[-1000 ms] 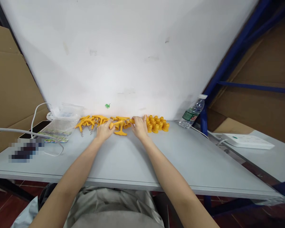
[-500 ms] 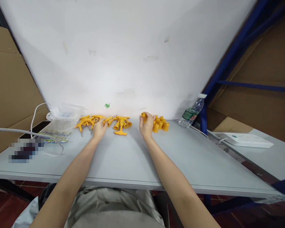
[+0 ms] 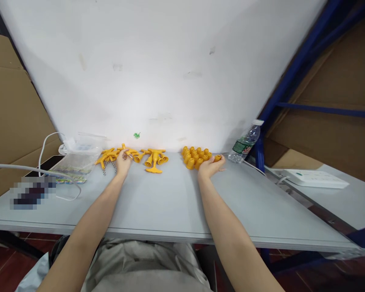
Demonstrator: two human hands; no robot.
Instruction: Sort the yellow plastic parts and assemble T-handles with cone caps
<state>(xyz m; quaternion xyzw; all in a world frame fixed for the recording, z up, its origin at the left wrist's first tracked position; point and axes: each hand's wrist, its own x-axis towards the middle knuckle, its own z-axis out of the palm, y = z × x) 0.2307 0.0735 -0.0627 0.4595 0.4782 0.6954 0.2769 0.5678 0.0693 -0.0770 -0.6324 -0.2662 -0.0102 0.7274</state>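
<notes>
My left hand (image 3: 123, 163) is closed on a yellow-handled corkscrew (image 3: 123, 147), its metal spiral pointing to the right. Beside that hand lies a pile of yellow T-shaped corkscrew handles (image 3: 108, 155) with bare metal spirals. At the right, my right hand (image 3: 209, 167) curls its fingers round a yellow bell-shaped cap (image 3: 217, 157). Just left of it, several matching caps (image 3: 192, 156) stand close together in rows. Between the hands, several corkscrews fitted with bell caps (image 3: 154, 158) lie against the wall, one with its handle toward me.
A clear plastic bottle (image 3: 247, 142) leans at the right by the blue frame (image 3: 261, 152). Plastic bags (image 3: 76, 162), a dark phone-like slab (image 3: 47, 164) and a white cable (image 3: 69, 173) lie on the left of the grey table (image 3: 158, 207). A white power strip (image 3: 316, 179) rests at far right.
My right hand has moved right, from the left side of the cap group to its right end. My left hand has shifted slightly left, and its corkscrew has turned so the handle shows.
</notes>
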